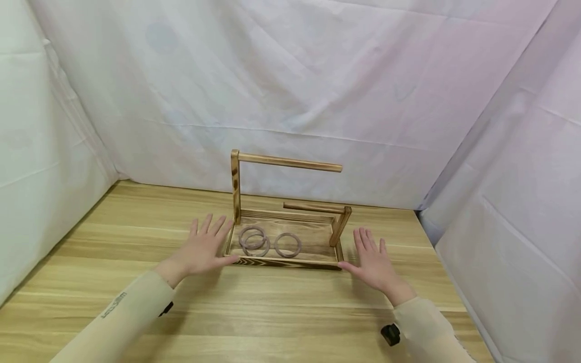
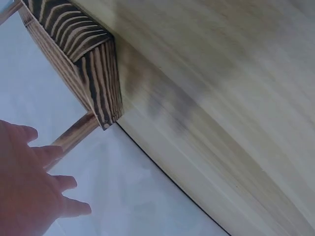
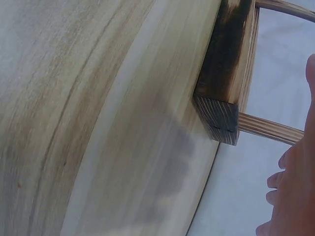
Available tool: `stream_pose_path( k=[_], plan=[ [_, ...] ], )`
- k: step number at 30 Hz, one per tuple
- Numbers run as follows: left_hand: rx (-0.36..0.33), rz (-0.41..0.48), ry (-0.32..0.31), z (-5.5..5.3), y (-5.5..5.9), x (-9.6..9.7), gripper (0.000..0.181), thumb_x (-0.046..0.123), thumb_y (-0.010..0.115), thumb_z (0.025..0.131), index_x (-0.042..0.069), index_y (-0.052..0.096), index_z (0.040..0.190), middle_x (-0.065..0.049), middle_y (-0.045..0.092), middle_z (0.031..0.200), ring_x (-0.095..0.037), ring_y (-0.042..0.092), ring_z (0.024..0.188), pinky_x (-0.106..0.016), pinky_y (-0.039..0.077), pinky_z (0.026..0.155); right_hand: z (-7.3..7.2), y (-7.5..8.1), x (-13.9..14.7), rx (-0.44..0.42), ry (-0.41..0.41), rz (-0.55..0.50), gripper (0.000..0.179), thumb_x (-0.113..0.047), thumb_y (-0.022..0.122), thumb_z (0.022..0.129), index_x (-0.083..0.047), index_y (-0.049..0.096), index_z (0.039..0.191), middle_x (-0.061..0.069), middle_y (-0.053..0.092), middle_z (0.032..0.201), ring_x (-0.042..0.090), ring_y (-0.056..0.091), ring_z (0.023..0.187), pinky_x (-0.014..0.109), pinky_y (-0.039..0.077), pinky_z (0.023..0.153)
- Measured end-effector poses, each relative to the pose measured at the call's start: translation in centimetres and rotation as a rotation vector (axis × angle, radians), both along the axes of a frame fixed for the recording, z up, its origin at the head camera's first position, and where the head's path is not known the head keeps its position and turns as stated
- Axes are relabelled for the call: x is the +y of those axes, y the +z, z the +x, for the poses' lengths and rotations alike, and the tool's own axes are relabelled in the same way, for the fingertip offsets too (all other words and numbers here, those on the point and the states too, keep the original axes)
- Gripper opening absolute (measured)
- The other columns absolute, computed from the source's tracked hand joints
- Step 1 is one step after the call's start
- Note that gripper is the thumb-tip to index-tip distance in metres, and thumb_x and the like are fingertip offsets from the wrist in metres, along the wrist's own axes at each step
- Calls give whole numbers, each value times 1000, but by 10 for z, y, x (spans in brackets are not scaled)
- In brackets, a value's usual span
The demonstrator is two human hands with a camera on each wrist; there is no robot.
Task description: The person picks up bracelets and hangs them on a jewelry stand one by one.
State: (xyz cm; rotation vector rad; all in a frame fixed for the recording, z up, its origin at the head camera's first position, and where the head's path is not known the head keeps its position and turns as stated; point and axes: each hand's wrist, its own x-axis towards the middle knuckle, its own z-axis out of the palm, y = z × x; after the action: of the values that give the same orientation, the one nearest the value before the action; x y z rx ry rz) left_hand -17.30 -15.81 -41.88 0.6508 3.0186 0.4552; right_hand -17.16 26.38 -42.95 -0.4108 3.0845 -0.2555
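A shallow wooden tray stand (image 1: pixel 290 262) with dark burnt grain sits on the table, one post with a horizontal bar at its left end and a shorter one at its right. Three pale purple-grey rings (image 1: pixel 288 245) lie in the tray; two at the left overlap. My left hand (image 1: pixel 202 250) is spread beside the left end, its thumb over the front left corner in the head view. My right hand (image 1: pixel 373 261) is spread at the other end, thumb tip right at the front right corner. Both hands have straight fingers and hold nothing.
The stand is on a light wood-grain table (image 1: pixel 281 307), toward its back edge. White cloth (image 1: pixel 290 85) hangs behind the table and along both sides. A small black device (image 1: pixel 390 334) is at the right wrist, and part of another shows at the left.
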Motion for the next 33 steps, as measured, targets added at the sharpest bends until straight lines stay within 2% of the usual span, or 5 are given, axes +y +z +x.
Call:
stream_pose_path(
  k=[5, 11, 16, 25, 33],
  plan=[
    [5, -21, -32, -5, 5, 11, 90, 63, 53, 84, 6, 25, 148, -22, 25, 152, -48, 10, 140, -71, 4, 108, -2, -4, -3, -21, 0, -18, 100, -63, 51, 85, 1, 9, 149, 22, 7, 155, 40, 8, 143, 65, 2, 111],
    [41, -50, -58, -15, 3, 24, 85, 60, 55, 84, 6, 31, 146, -19, 34, 148, -47, 18, 139, -67, 10, 110, -6, -9, -6, -34, 5, -24, 100, -62, 51, 85, 3, 11, 148, 23, 12, 155, 40, 9, 143, 66, 4, 111],
    [37, -72, -80, -21, 5, 34, 82, 59, 55, 85, 7, 35, 145, -16, 41, 145, -44, 24, 138, -64, 15, 111, -11, -15, -9, -43, 11, -28, 99, -62, 51, 85, 3, 11, 149, 23, 13, 154, 40, 10, 143, 66, 6, 110],
    [14, -87, -117, -32, 5, 50, 76, 53, 59, 85, 6, 39, 141, -15, 46, 140, -41, 37, 131, -61, 24, 109, -15, -22, -14, -58, 18, -2, 103, -69, 48, 83, 3, 14, 148, 23, 16, 154, 39, 13, 143, 65, 8, 111],
    [-61, -93, -114, -43, 0, 59, 75, 52, 57, 87, 7, 36, 143, -15, 43, 143, -38, 38, 131, -55, 32, 107, -17, -26, -20, -73, 24, 13, 102, -69, 49, 82, 4, 17, 147, 24, 19, 153, 40, 16, 142, 66, 9, 111]
  ],
)
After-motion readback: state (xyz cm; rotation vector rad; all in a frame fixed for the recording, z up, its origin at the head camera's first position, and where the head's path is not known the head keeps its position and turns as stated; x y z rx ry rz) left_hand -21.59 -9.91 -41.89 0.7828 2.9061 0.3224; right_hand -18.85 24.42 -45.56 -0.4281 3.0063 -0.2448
